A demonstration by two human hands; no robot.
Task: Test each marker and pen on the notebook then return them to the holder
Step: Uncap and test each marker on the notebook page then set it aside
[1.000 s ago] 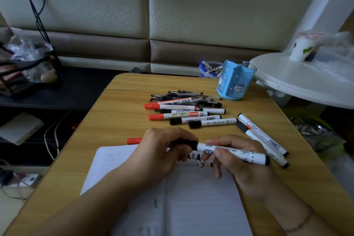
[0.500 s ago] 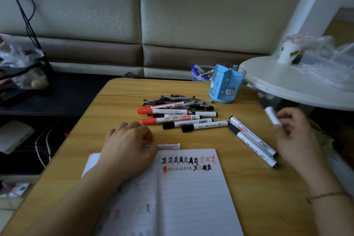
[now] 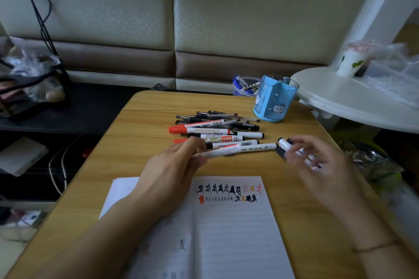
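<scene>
The head camera shows the left hand (image 3: pixel 172 163) pinching a white marker (image 3: pixel 217 152) above the table (image 3: pixel 136 133) while the right hand (image 3: pixel 317 165), blurred, grips another marker (image 3: pixel 286 143); next, I judge, uncapping and scribbling on the notebook (image 3: pixel 235 233), with the blue holder (image 3: pixel 273 102) well beyond.

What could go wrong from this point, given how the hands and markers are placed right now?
The left hand holds a marker just above the pile of markers; swinging it could scatter them across the table. The right hand is blurred over the two markers lying near the table's right edge; a careless brush might push them off. The blue holder stands near the far edge, so a hasty drop could tip it.
</scene>
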